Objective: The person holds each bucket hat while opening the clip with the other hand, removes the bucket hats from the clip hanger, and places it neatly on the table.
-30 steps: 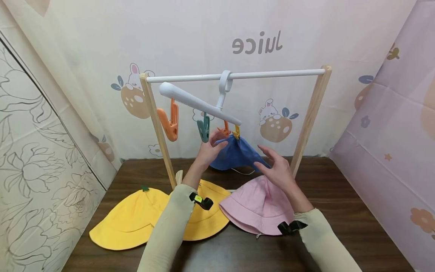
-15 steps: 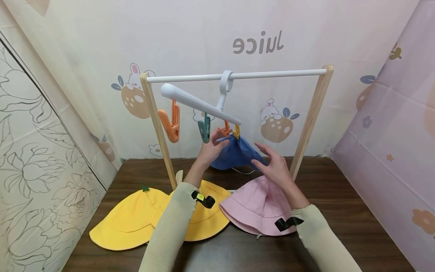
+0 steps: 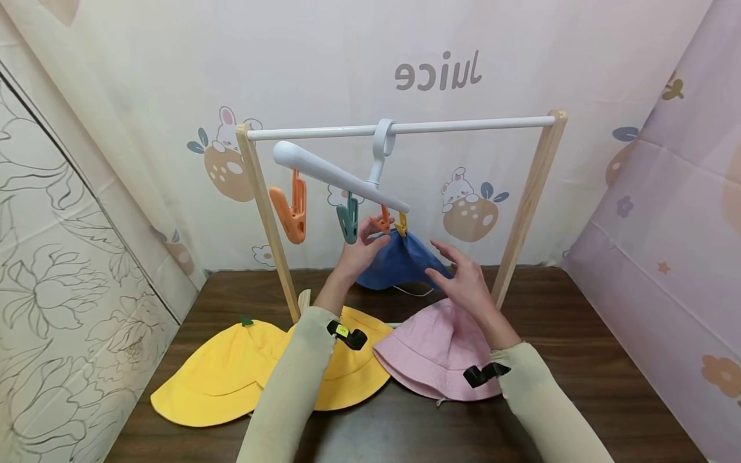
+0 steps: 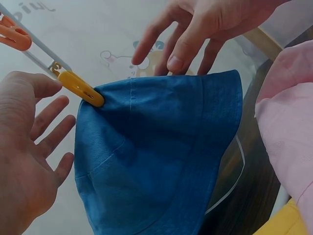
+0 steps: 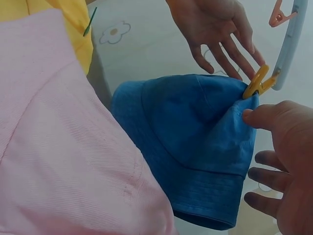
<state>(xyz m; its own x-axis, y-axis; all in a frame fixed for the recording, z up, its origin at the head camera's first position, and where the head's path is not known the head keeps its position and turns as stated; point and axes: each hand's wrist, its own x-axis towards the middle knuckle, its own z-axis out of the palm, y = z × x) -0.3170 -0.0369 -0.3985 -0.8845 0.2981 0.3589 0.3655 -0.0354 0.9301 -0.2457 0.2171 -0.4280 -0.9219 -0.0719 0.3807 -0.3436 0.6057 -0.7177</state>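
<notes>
A blue bucket hat (image 3: 405, 260) hangs by its crown from the yellow clip (image 3: 402, 224) at the right end of a white hanger (image 3: 332, 173). My left hand (image 3: 360, 252) is beside the crown, its fingers relaxed and holding nothing. On the hat's other side is my right hand (image 3: 466, 280), fingers spread and loosely bent. In the right wrist view its thumb is at the crown's edge; whether it touches the cloth I cannot tell. A white cord (image 4: 239, 171) dangles under the brim.
Two orange clips and a green clip (image 3: 348, 218) also hang from the hanger, which hooks over the rack's white bar (image 3: 475, 126). Wooden posts (image 3: 532, 199) hold the bar. Two yellow hats (image 3: 214, 373) and a pink hat (image 3: 437, 354) lie on the dark table (image 3: 602, 386).
My right hand has drifted slightly left, and the hanger barely shifts. The blue hat stays in the yellow clip, and my left hand keeps its place.
</notes>
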